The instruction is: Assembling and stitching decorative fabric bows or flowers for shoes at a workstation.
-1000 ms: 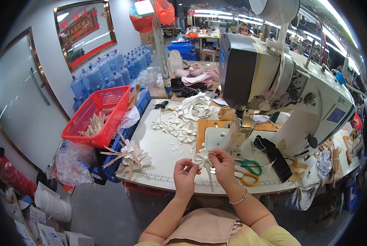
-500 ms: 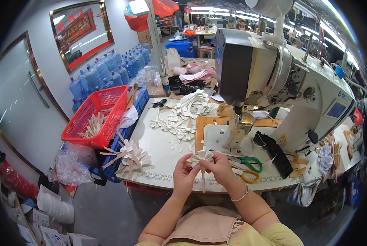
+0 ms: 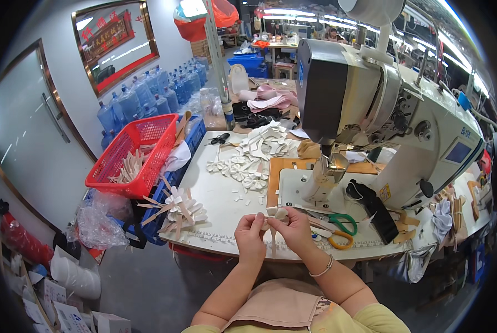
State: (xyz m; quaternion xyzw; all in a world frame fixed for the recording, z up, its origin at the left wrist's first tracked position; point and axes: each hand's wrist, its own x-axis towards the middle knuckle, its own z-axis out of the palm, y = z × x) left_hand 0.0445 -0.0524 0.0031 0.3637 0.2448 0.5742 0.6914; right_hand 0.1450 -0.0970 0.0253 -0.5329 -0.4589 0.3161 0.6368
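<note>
Here, both hands' fingers pinch a pale, soft, petal-shaped piece before the sewing machine; similar cream pieces litter the white desk left of it.

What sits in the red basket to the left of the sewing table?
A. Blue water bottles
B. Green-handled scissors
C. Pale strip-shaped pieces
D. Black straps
C: the red basket holds a loose pile of pale strip-shaped pieces; the scissors lie on the table near the right hand.
</note>
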